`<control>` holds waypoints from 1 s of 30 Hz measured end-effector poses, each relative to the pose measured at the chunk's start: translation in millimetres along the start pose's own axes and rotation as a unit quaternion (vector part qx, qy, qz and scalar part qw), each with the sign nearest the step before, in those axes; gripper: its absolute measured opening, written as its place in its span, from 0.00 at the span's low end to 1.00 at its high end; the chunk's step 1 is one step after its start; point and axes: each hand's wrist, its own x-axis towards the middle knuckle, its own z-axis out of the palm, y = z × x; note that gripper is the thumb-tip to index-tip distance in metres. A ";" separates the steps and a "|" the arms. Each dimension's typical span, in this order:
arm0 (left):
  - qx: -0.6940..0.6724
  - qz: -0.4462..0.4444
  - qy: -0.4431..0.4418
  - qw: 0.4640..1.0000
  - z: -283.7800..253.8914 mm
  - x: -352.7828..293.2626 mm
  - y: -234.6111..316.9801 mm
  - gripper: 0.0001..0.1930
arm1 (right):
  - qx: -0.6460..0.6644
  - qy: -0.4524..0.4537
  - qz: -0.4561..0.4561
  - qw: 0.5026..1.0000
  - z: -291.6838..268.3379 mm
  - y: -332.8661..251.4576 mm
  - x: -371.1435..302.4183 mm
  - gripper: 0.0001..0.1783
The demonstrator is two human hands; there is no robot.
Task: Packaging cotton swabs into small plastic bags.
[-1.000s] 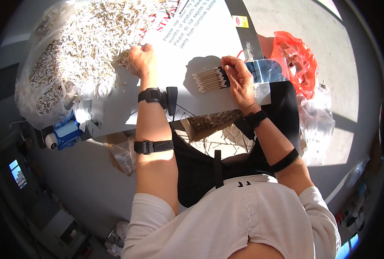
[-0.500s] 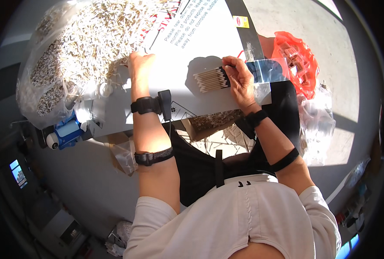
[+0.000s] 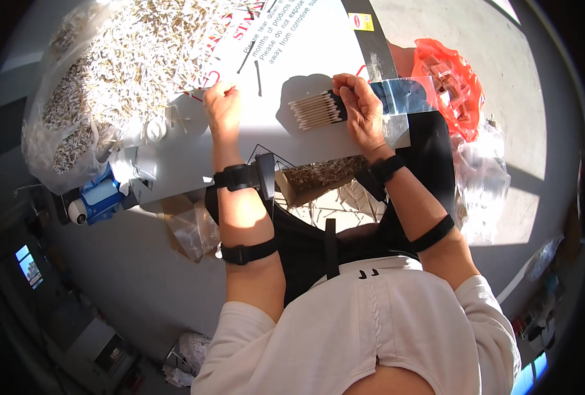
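A neat row of cotton swabs [image 3: 313, 110] lies side by side on the white board [image 3: 266, 128], their white tips pointing left. My right hand [image 3: 361, 115] is closed over the right end of this row, with thumb and fingers pinched at its dark edge. A clear plastic strip [image 3: 407, 95] sticks out beyond that hand to the right. My left hand [image 3: 224, 112] is closed above the board, beside the big heap of loose cotton swabs [image 3: 148, 59]. Its fingertips are pressed together, and whatever they hold is too small to make out.
A clear bag [image 3: 49, 148] surrounds the heap at the far left. Beside the board's right edge sits a red plastic bag [image 3: 473, 99] of small packs, above a clear bag [image 3: 483, 184]. A blue and white bottle [image 3: 98, 201] lies at the left edge. Below is an open carton [image 3: 299, 187].
My left hand has moved right and slightly down, away from the heap. My right hand stays on the row of cotton swabs, and the whole view has shifted a little.
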 end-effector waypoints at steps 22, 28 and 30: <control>-0.238 0.211 -0.027 0.948 64.4 -71.3 38.2 0.12 | 0.182 0.018 0.030 0.983 6.3 -9.8 14.8 0.16; -0.379 0.132 -0.007 0.916 75.9 -90.3 50.9 0.26 | 0.064 -0.020 -0.023 0.998 17.2 2.1 18.7 0.17; -0.394 0.130 -0.026 0.909 76.7 -88.8 50.7 0.28 | 0.039 0.002 -0.051 0.998 19.4 4.2 15.7 0.15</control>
